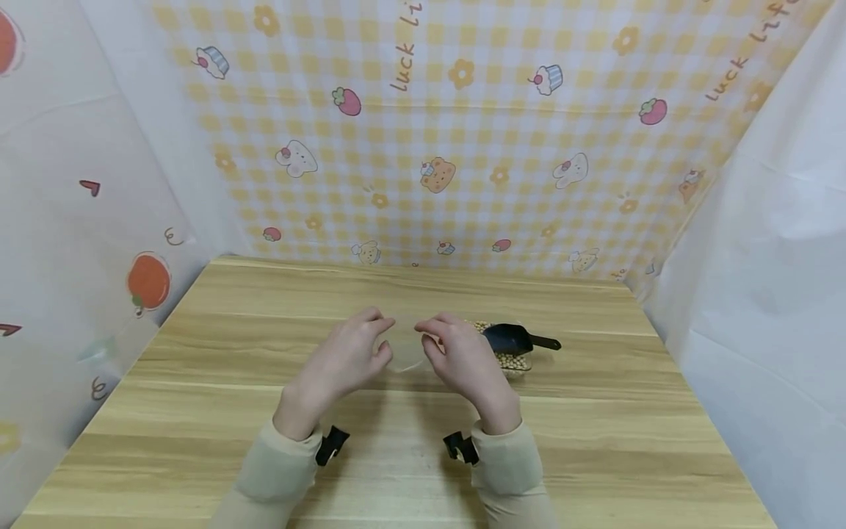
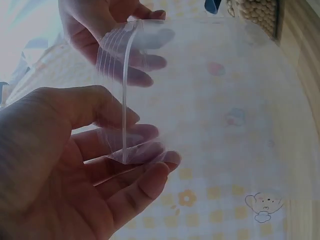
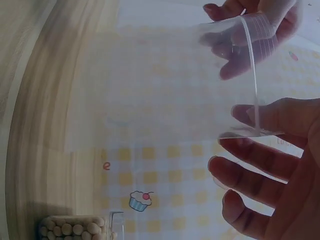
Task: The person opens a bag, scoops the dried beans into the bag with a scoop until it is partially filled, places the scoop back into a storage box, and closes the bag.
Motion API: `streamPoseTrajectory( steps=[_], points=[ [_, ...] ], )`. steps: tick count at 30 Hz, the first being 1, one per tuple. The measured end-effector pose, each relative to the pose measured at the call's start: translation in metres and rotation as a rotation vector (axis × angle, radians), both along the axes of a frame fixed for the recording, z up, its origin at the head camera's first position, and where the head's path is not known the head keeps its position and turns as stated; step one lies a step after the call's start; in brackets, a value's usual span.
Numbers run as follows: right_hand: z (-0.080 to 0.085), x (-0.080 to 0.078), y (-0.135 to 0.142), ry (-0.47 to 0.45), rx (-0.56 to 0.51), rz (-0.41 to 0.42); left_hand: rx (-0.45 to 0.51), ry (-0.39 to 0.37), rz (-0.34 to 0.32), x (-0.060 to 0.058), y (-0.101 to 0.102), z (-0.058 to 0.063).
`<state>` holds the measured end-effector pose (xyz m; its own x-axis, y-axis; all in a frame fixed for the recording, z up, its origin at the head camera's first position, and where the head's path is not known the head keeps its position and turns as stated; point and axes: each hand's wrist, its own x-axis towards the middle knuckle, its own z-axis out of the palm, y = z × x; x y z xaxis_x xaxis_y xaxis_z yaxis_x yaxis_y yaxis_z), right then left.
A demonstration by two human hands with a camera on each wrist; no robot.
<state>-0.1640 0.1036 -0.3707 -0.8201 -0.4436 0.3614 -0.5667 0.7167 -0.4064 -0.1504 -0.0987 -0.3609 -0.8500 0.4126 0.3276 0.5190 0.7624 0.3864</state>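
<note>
Between my two hands hangs a clear zip-top plastic bag [image 1: 406, 354], flat, its ribbed zip strip along the top. My left hand [image 1: 344, 360] pinches one top corner between thumb and fingers, as the left wrist view shows of the bag [image 2: 225, 110]. The opposite corner is pinched by my right hand [image 1: 468, 364]; in the right wrist view its thumb lies over the bag [image 3: 165, 90] and the lower fingers spread loosely below. Nothing shows inside the bag. Just beyond my right hand stands a clear container of pale beans [image 1: 514, 363], partly hidden by that hand.
A black scoop [image 1: 507, 339] lies across the beans, its handle jutting right over the container's rim. The wooden table [image 1: 595, 433] ends at a yellow checked cloth [image 1: 396, 198] behind, with white cloth hanging on the left and right.
</note>
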Motion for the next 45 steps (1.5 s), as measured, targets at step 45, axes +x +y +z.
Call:
streamPoseTrajectory(
  steps=[45],
  points=[
    [-0.017,-0.026,0.169,-0.184,-0.134,-0.152,0.162,-0.026,0.031,-0.014,-0.002,-0.013]
  ],
)
